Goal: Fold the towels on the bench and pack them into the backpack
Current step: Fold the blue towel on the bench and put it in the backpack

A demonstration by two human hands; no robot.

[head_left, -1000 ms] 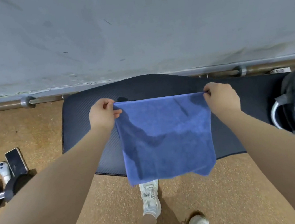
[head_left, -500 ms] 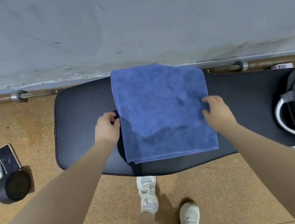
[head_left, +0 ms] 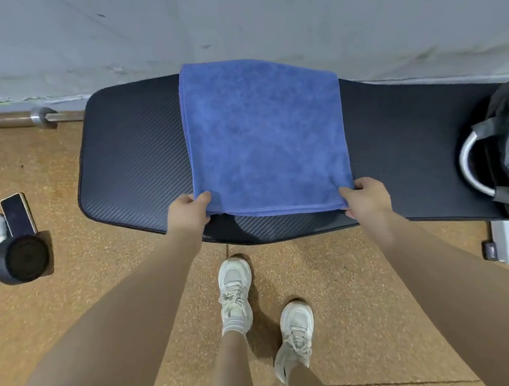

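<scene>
Folding step: left hand [head_left: 188, 214] & right hand [head_left: 367, 198] each pinch blue towel [head_left: 264, 132] near corners on table [head_left: 131, 164]. Next: fold corners over to far edge.

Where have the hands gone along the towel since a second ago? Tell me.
Yes. Both hands, left and right, moved from the bench's far side to its near edge, gripping the towel's near corners.

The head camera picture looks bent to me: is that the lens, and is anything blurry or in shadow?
Head view: wide-angle lens bows the bench and wall line; the blue towel and both hands, left hand, right hand, look fairly sharp; lighting is soft and even, with faint shadows under the towel's near edge and beside the shoes.
</scene>
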